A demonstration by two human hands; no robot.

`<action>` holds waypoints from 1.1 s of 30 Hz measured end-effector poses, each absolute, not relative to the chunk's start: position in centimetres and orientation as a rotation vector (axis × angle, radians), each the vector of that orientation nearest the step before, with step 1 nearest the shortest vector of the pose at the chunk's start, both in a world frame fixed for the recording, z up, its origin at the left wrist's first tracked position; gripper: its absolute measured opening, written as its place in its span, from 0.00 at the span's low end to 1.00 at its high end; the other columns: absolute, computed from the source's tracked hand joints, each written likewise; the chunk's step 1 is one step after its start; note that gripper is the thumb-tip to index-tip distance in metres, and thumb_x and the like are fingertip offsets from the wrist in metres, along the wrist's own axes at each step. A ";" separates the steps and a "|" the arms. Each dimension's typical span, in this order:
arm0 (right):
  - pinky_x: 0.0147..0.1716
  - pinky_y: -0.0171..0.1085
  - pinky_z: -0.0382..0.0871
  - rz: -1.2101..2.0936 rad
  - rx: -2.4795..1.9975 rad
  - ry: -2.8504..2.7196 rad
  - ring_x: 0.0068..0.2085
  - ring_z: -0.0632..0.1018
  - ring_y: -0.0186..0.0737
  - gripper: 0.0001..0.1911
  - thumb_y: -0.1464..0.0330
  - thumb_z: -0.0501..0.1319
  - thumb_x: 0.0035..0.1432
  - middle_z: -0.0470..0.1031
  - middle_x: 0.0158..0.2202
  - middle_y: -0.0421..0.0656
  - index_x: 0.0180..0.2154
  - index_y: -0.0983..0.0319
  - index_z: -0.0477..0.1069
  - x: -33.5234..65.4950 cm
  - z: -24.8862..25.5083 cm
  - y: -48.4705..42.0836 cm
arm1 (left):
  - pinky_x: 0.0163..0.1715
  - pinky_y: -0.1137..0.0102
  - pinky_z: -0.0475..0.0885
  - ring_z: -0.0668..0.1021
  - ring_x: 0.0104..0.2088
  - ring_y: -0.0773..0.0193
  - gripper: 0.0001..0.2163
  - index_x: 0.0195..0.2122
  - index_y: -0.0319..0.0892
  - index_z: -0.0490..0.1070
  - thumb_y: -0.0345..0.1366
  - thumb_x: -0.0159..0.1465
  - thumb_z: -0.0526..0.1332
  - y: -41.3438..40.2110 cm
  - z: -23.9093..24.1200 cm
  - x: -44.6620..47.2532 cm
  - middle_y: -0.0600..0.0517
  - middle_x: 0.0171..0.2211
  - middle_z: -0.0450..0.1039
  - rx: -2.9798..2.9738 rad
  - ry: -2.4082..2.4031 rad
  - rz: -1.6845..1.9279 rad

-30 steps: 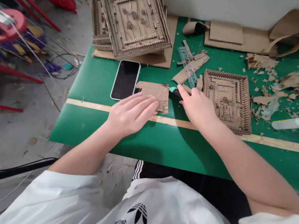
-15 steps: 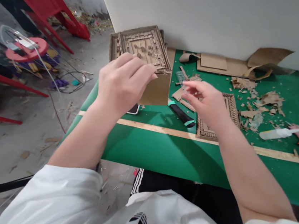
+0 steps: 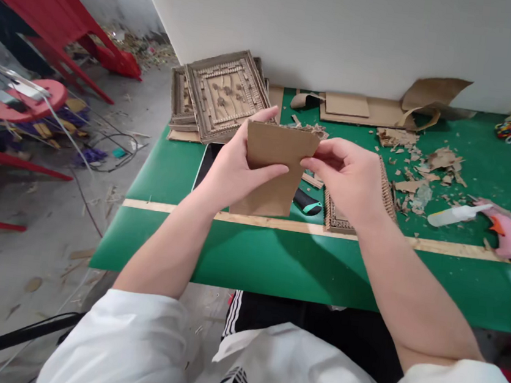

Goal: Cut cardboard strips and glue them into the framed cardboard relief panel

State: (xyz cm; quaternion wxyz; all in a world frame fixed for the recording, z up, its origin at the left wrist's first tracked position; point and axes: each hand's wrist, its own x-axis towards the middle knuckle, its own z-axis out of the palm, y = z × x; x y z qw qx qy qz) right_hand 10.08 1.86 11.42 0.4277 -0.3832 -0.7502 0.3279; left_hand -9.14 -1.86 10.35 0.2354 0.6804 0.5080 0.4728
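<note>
head view: the cardboard piece (image 3: 281, 148) is plain brown, ragged on top.

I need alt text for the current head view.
The left hand holds a piece of cardboard above a green table while the right hand pinches its edge. A black tool handle shows behind it; cardboard scraps and a pink glue gun lie to the right.

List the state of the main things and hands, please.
Cardboard piece: held up, plain face visible
Left hand: gripping it
Right hand: touching its edge
Black handle: lying, partly hidden
Phone: mostly hidden
White bottle: on its side
Pink glue gun: lying unheld
Framed panels: stacked
Scraps: scattered
</note>
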 end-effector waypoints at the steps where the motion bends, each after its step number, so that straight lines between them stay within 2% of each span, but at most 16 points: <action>1: 0.37 0.32 0.74 0.749 -0.976 -1.877 0.33 0.75 0.28 0.08 0.67 0.64 0.51 0.76 0.32 0.38 0.34 0.64 0.74 10.1 11.4 1.7 | 0.52 0.56 0.70 0.71 0.55 0.51 0.36 0.61 0.53 0.55 0.38 0.53 0.69 -1.8 10.0 -9.1 0.49 0.55 0.65 1.801 1.368 1.287; 5: 0.36 0.30 0.74 0.558 -0.993 -1.855 0.33 0.75 0.28 0.06 0.67 0.64 0.52 0.75 0.33 0.38 0.34 0.63 0.74 10.0 11.1 0.8 | 0.51 0.54 0.72 0.73 0.53 0.51 0.32 0.58 0.50 0.59 0.37 0.53 0.69 -2.0 9.6 -8.6 0.50 0.53 0.69 1.590 1.300 1.301; 10: 0.31 0.29 0.72 0.514 -1.021 -1.840 0.31 0.75 0.27 0.08 0.64 0.61 0.55 0.75 0.32 0.39 0.35 0.63 0.72 9.9 10.4 0.1 | 0.49 0.55 0.74 0.75 0.50 0.51 0.25 0.51 0.46 0.65 0.39 0.53 0.69 -2.6 9.9 -8.0 0.51 0.48 0.72 1.428 1.252 1.285; 15: 0.38 0.30 0.73 0.272 -1.002 -1.827 0.33 0.75 0.28 0.08 0.65 0.58 0.57 0.75 0.33 0.41 0.34 0.63 0.72 9.6 9.6 -0.7 | 0.45 0.57 0.76 0.77 0.47 0.52 0.24 0.50 0.46 0.66 0.39 0.52 0.69 -2.7 9.8 -7.6 0.51 0.47 0.74 1.395 1.300 1.245; 17: 0.38 0.31 0.73 0.324 -1.047 -1.776 0.33 0.75 0.29 0.08 0.65 0.58 0.57 0.75 0.34 0.42 0.34 0.62 0.71 9.5 9.3 -0.9 | 0.44 0.58 0.77 0.77 0.46 0.53 0.25 0.50 0.46 0.66 0.40 0.52 0.69 -2.8 9.7 -7.5 0.50 0.46 0.74 1.412 1.338 1.230; 22: 0.31 0.28 0.72 0.854 -1.075 -1.608 0.31 0.74 0.26 0.13 0.59 0.61 0.53 0.74 0.33 0.39 0.35 0.62 0.70 10.1 9.1 -0.2 | 0.46 0.58 0.74 0.77 0.47 0.52 0.26 0.51 0.45 0.65 0.39 0.51 0.69 -3.5 9.7 -6.9 0.50 0.47 0.74 1.575 1.540 1.233; 24: 0.30 0.27 0.71 0.947 -1.071 -1.598 0.30 0.73 0.25 0.15 0.59 0.63 0.51 0.74 0.31 0.38 0.35 0.63 0.70 10.4 9.1 0.1 | 0.45 0.58 0.74 0.77 0.46 0.53 0.26 0.51 0.46 0.66 0.39 0.51 0.69 -3.8 9.6 -6.8 0.50 0.46 0.75 1.590 1.591 1.215; 30: 0.34 0.28 0.73 0.769 -1.090 -1.607 0.33 0.74 0.26 0.13 0.59 0.62 0.53 0.74 0.33 0.39 0.35 0.62 0.71 10.7 8.8 -1.0 | 0.43 0.62 0.76 0.78 0.45 0.55 0.23 0.48 0.44 0.67 0.41 0.53 0.68 -3.8 8.8 -6.4 0.49 0.46 0.75 1.407 1.374 1.191; 33: 0.33 0.27 0.72 0.806 -1.064 -1.567 0.33 0.74 0.26 0.12 0.59 0.62 0.53 0.74 0.33 0.38 0.35 0.61 0.71 10.7 8.6 -1.2 | 0.43 0.62 0.75 0.78 0.46 0.54 0.23 0.49 0.44 0.67 0.41 0.53 0.68 -3.8 8.7 -6.3 0.49 0.47 0.75 1.424 1.396 1.174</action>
